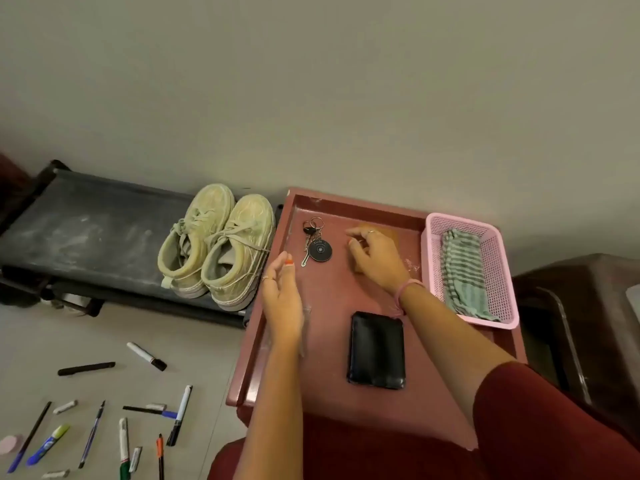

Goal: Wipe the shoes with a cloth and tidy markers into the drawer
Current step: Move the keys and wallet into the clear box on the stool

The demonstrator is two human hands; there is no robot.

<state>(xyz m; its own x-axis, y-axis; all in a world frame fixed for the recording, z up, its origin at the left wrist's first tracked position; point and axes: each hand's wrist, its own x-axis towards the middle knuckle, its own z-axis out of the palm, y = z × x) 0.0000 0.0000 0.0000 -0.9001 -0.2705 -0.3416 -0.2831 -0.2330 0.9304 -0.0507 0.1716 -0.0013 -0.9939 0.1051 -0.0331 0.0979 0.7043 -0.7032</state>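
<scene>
Two empty hands are held over the red surface (332, 299).

The left hand (281, 296) and right hand (375, 252) are loosely opened. The shoes (218, 244) are set on the dark shelf (86, 223), the cloth (462, 271) in the pink basket (502, 271), the markers (104, 424) scattered on the floor (194, 341).

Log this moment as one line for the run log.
left hand open, empty | right hand open, empty, over table | cloth in basket | shoes untouched | markers on floor
</scene>
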